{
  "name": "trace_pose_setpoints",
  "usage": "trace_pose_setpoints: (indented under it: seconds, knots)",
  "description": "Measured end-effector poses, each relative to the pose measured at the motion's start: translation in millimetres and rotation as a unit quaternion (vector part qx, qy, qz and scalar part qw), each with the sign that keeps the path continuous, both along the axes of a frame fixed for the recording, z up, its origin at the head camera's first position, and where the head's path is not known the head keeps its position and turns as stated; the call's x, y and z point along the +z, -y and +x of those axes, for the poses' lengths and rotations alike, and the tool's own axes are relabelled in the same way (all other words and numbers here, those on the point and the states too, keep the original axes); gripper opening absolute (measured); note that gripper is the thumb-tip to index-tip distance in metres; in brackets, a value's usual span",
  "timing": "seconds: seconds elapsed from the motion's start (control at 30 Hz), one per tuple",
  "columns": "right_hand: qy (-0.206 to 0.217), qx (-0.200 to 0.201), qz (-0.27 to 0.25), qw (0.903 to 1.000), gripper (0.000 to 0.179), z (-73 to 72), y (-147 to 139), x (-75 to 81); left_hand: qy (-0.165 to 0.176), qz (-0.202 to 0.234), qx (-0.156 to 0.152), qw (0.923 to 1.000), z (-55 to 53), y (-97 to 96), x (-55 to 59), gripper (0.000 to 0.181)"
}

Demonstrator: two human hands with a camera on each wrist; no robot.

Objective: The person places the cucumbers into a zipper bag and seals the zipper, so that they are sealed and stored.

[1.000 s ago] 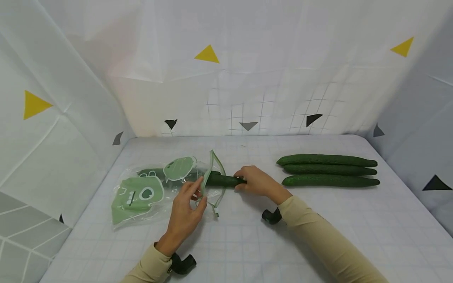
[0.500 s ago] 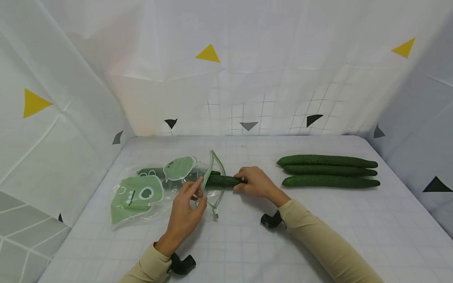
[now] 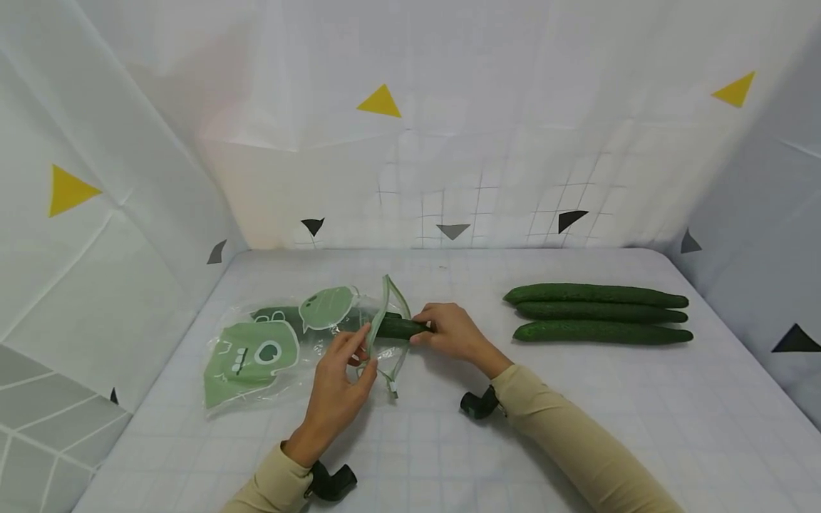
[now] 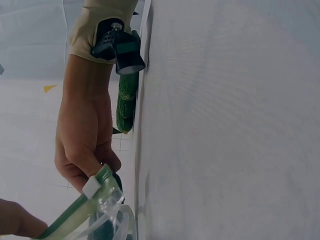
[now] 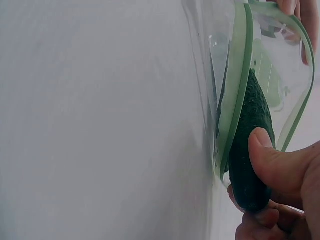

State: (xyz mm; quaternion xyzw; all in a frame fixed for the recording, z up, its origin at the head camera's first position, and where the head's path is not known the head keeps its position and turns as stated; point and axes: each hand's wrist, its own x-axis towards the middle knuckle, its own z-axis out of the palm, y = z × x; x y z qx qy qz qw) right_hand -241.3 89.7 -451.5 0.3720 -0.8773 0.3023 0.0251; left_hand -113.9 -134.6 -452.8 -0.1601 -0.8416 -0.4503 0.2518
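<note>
A clear zip bag [image 3: 253, 356] with green cartoon prints lies on its side at the left of the table, its mouth spread toward the right. My left hand [image 3: 338, 388] pinches the near edge of the green zip rim between thumb and fingers. The end of a cucumber [image 3: 399, 328] juts out of the mouth, and my right hand [image 3: 454, 331] grips that end. In the right wrist view, the thumb lies along the cucumber [image 5: 252, 145] with fingers beneath it. Another cucumber shows beside it inside the bag, partly hidden by the prints.
Several more cucumbers lie apart from the bag: a row of three, the middle one [image 3: 599, 312] among them, at the table's right. White sheets with yellow and black triangles stand behind and at both sides. Each wrist carries a black camera mount [image 3: 332, 483].
My right hand has moved a little left, and the gripped cucumber has slid further into the bag. My left hand stays at the bag's rim.
</note>
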Motion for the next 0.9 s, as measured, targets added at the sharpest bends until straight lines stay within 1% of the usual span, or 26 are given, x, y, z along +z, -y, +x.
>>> trace_pose_setpoints:
  seconds: [0.27, 0.47, 0.73, 0.9]
  knots:
    - [0.005, 0.000, -0.003, 1.0000, 0.037, 1.5, 17.8, 3.7, 0.014, 0.004, 0.003, 0.9999, 1.1, 1.2, 2.6, 0.060]
    - [-0.006, -0.002, -0.008, 1.0000, 0.033, 3.1, 30.8, 3.0, 0.005, 0.003, 0.001, 1.0000, 1.2, 1.8, 1.8, 0.060]
    - [-0.019, 0.001, -0.013, 0.9997, 0.032, 2.0, 45.3, -2.6, -0.001, 0.005, -0.002, 1.0000, 0.5, 1.5, 1.4, 0.060]
    - [-0.015, -0.005, -0.005, 0.9999, 0.032, 3.0, 50.1, -3.7, -0.004, 0.003, -0.004, 1.0000, -0.5, 0.7, 1.1, 0.059]
